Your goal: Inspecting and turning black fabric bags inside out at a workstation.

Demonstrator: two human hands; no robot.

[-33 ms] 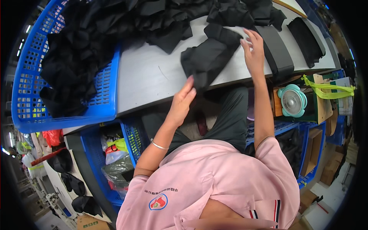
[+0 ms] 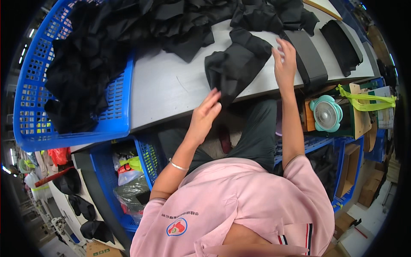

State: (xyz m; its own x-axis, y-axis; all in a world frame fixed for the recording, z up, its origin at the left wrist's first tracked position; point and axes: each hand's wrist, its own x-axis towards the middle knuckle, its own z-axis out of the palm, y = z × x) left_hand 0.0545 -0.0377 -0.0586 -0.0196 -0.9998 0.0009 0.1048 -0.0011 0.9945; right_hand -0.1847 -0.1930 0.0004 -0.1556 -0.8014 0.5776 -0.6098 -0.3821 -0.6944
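Loosely spread, the right hand [image 2: 285,68] has dipped slightly beside the black fabric piece [image 2: 239,62], seemingly leaving its corner free, with the left hand [image 2: 204,118] gripping or not, unclear.

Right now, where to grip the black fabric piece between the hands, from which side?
I'd pinch the black fabric piece by its near end, from the person's side: it tapers toward the edge of the pale grey tabletop, beside the left hand. Its far end lies close to other black fabric, likely harder to isolate.
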